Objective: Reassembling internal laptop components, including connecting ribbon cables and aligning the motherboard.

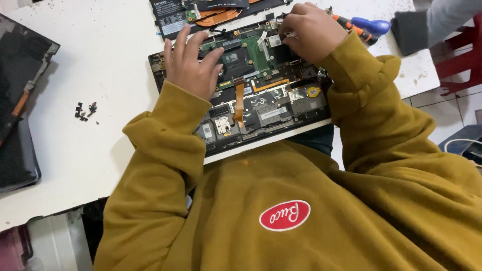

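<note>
An opened laptop base [251,108] lies on the white table [100,65], its green circuit board [253,50] and orange flat cables exposed. My left hand [192,62] rests flat on the board's left side, fingers spread. At the base's far right corner my right hand [310,30] is curled, its fingertips pinched on a small part of the board; what it pinches is hidden. Both arms wear mustard-yellow sleeves.
A removed black panel with a copper heat pipe [211,14] lies behind the laptop. A screwdriver with an orange and blue handle [364,26] sits at the right. Small black screws [85,111] lie at the left. Another dark laptop [20,100] is at the far left. Another person's grey sleeve [437,22] shows at top right.
</note>
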